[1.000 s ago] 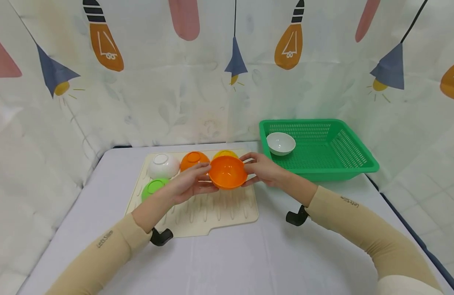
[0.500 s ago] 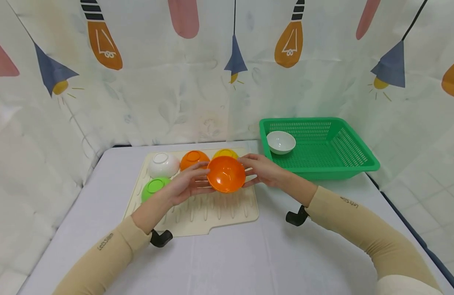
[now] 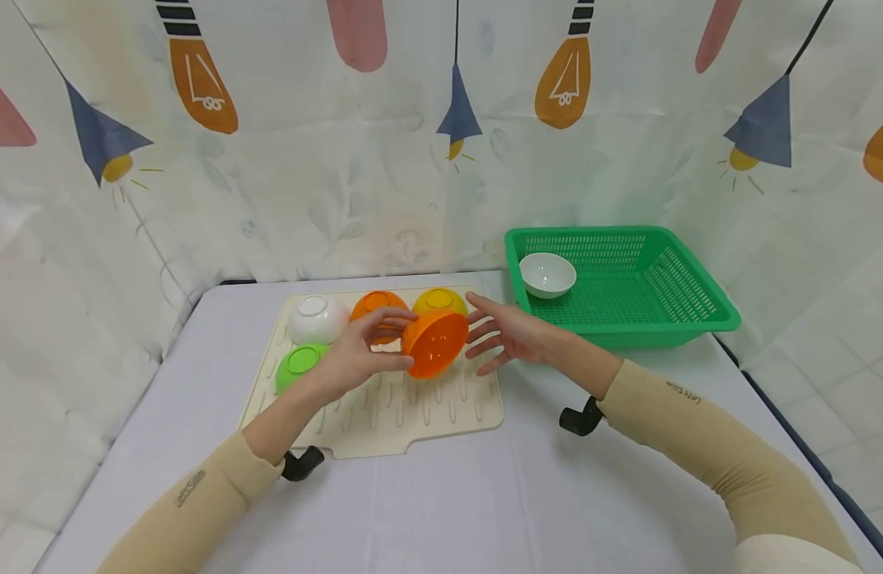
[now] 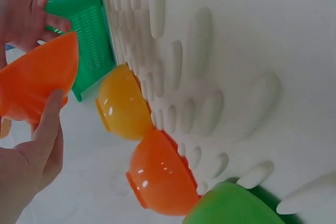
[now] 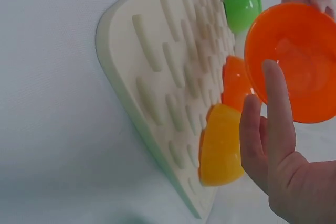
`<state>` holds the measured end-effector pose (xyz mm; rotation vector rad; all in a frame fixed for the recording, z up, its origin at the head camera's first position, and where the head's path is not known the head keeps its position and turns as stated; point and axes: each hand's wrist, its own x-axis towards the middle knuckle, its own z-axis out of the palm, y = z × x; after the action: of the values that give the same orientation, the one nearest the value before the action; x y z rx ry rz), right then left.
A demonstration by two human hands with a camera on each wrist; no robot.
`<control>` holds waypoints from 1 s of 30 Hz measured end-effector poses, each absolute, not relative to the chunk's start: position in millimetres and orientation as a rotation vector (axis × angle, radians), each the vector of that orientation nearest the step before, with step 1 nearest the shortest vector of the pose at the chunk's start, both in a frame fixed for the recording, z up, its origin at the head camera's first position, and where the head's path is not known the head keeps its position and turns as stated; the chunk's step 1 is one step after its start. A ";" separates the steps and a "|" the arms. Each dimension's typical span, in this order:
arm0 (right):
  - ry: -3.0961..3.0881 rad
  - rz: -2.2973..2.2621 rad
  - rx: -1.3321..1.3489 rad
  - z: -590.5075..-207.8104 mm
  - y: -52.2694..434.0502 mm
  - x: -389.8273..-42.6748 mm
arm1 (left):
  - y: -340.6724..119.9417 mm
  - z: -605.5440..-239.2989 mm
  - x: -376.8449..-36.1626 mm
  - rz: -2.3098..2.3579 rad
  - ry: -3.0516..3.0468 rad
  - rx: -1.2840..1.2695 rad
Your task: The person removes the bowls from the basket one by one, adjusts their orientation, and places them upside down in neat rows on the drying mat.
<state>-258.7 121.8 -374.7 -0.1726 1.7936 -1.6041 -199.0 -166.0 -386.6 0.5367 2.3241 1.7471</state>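
Above the cream drying mat, my left hand holds an orange bowl by its left side, thumb and fingers pinching it near the base. The bowl is tilted, its hollow turned to the right. My right hand is just right of it, fingers spread and apart from the bowl. Upside down on the mat lie a white bowl, a second orange bowl, a yellow bowl and a green bowl. The left hand partly covers the second orange bowl.
A green basket stands at the back right of the white-covered table. Inside its left end sits another white bowl, upright. A printed curtain hangs right behind the table's back edge.
Both hands held the orange bowl before. The right hand has let go and spread its fingers. The bowl has turned from facing me toward the right, in the left hand's changed grasp.
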 end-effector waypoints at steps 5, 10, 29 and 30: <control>1.773 -1.581 -0.193 -372.7 121.6 -258.4 | -160.6 -383.8 -191.0 1.603 2.524 0.886; 1.771 -1.562 -0.227 -371.3 121.6 -259.0 | -156.5 -384.8 -187.7 1.224 2.800 1.348; 1.836 -1.499 -0.246 -373.5 115.7 -254.9 | -140.8 -399.7 -184.8 0.419 2.992 2.131; 1.844 -1.498 -0.248 -373.8 115.6 -254.5 | -140.8 -400.8 -185.1 0.415 2.990 2.132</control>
<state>-254.5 115.6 -373.8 -0.2484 1.8439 -1.4985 -185.1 -140.8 -400.8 2.1325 2.9905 0.4150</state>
